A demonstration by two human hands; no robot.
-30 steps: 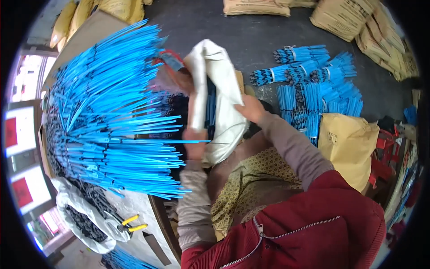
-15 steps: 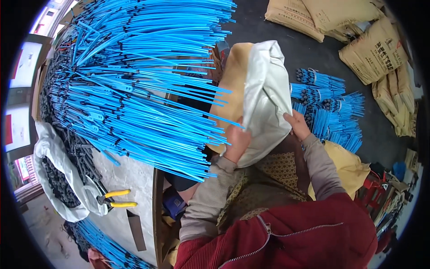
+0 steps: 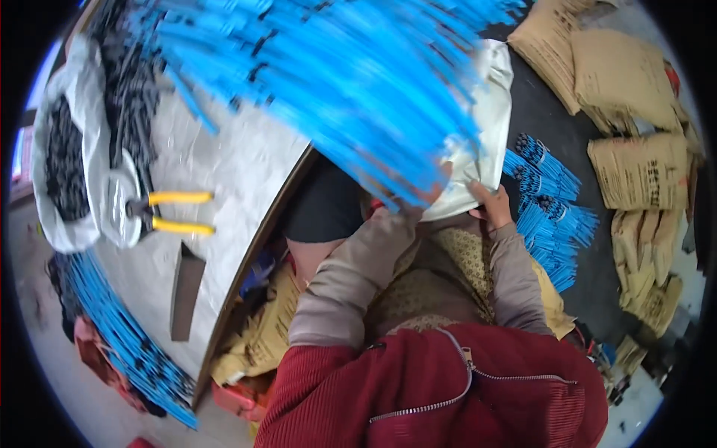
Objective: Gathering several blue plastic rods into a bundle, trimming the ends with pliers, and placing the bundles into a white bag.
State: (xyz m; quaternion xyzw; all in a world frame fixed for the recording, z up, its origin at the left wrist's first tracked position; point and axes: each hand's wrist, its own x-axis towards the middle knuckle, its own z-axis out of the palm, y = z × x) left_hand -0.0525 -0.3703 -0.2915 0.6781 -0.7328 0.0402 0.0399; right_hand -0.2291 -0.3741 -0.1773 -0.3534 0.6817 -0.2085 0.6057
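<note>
A white sack [image 3: 494,97] stands upright over my lap, its lower edge in front of my knees. My right hand [image 3: 493,205] is closed on that lower edge, thumb on top. My left hand [image 3: 437,187] is at the sack's left side, partly behind the tips of a heap of long blue plastic strips [image 3: 336,97]. Motion blur smears its fingers, so its grip is unclear. The strips jut over the table edge toward the sack and hide part of it.
On the table [image 3: 246,160] lie yellow-handled pliers [image 3: 179,210], a dark angled metal piece [image 3: 187,291] and a white bag of black parts [image 3: 67,164]. Tied blue bundles [image 3: 549,216] lie on the floor at the right, near stacked brown sacks [image 3: 624,75].
My view has swung down and left. The sack now shows mainly its white side and sits more upright; its tan side is out of sight. My right hand still holds its edge.
</note>
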